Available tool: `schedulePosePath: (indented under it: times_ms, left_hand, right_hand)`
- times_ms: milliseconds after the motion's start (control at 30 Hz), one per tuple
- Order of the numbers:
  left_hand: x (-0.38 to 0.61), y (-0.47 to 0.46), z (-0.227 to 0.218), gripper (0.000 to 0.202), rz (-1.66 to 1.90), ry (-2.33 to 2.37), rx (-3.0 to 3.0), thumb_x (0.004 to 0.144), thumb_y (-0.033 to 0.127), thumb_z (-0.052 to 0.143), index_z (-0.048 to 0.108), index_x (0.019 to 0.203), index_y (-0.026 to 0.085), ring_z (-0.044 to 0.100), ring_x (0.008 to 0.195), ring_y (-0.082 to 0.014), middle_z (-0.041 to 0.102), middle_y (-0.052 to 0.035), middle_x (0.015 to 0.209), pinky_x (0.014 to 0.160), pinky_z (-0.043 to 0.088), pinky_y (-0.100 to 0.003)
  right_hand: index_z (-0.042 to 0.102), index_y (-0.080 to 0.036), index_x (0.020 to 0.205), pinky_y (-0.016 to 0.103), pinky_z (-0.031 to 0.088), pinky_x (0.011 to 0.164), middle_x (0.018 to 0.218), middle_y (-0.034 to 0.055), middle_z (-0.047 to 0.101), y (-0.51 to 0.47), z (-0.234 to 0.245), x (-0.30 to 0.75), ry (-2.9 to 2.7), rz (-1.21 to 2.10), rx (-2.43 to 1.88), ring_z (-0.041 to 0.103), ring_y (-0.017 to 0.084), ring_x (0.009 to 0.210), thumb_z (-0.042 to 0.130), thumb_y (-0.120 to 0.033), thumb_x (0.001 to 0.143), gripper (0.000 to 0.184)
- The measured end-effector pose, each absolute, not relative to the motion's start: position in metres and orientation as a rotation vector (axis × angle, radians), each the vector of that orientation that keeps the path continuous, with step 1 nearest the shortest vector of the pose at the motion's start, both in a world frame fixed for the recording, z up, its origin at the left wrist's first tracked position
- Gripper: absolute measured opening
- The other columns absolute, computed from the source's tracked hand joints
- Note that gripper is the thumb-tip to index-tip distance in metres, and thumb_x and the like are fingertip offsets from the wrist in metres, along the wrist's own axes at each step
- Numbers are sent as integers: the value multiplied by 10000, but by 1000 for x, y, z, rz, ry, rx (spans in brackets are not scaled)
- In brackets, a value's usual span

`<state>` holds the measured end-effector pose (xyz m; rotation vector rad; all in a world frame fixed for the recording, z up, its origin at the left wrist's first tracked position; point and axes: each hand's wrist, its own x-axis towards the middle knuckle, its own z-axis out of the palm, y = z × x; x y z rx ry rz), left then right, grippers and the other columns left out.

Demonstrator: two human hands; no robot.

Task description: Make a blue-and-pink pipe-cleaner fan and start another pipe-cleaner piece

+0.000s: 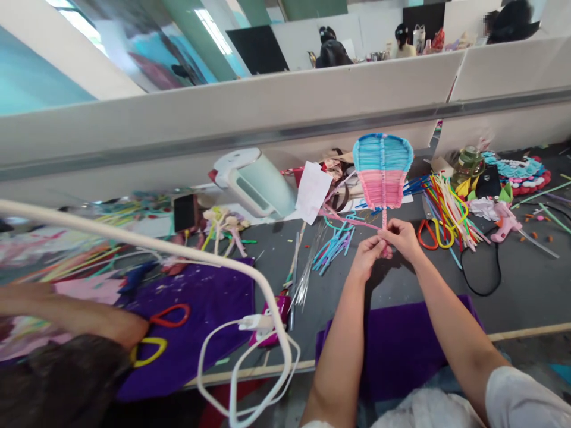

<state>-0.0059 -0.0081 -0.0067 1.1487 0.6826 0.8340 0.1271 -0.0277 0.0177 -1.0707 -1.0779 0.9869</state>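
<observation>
A fan-shaped craft piece (pixel 382 169), blue on top and pink below, stands upright above my hands, made of what look like fuzzy pipe cleaners. Its thin pink stem runs down into my fingers. My left hand (pixel 371 252) is closed around the lower end of the stem. Just above and to the right, my right hand (pixel 401 236) pinches the same stem. A loose pink pipe cleaner (pixel 352 220) stretches leftward from the fingers. The very bottom of the stem is mostly hidden by my fingers.
Cut blue and purple pipe cleaners (pixel 333 246) lie to the left. Scissors (pixel 439 233), a colourful pipe cleaner bundle (pixel 455 208) and a pink glue gun (pixel 506 223) are on the right. A white cable (pixel 263 273) arches past a co-worker's arm (pixel 75 312). A purple cloth (pixel 397 339) lies beneath my forearms.
</observation>
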Motion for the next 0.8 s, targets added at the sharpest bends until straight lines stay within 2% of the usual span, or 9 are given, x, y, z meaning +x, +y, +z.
schedulePosePath:
  times_ms: [100,200,300,467,667,800]
  left_hand:
    - [0,-10,-6,377,933,762,1182,660,423,827,678,849,132,619,608,-134,670,-21,709,620,523,-278]
    - [4,-9,-8,338,1044,907,1256,597,362,856,662,765,142,598,573,-122,642,12,636,605,512,-265]
    - [6,-7,-11,268,1109,1004,1331,638,356,815,665,702,144,587,549,-119,629,13,598,585,494,-251]
    - [4,-6,-10,217,1094,986,1403,704,346,757,685,727,142,595,558,-128,643,-2,618,583,487,-250]
    - [2,-8,-2,343,993,782,1345,752,464,737,663,693,133,570,569,-131,615,-17,617,595,495,-269]
    - [1,-9,0,365,925,688,1287,754,482,747,657,718,130,567,558,-122,616,-21,629,607,488,-268]
  right_hand:
    - [536,-198,613,236,319,459,503,-57,477,-22,12,129,-1103,848,-1156,400,86,466,726,-452,702,329]
    - [515,-203,622,239,312,478,513,-63,457,-18,8,129,-1072,807,-1197,387,88,481,702,-426,709,304]
    - [508,-204,627,242,319,497,519,-67,443,-16,7,130,-1058,814,-1204,385,90,494,706,-424,702,304]
    - [524,-200,609,246,322,503,527,-58,452,-17,12,133,-1081,840,-1196,381,94,511,706,-416,703,297]
    - [520,-204,627,249,369,488,550,-47,499,-20,15,136,-1059,956,-1129,442,103,497,737,-416,693,311]
    - [525,-206,660,251,378,479,544,-45,523,-21,15,138,-1092,999,-1087,468,111,478,724,-429,724,305]
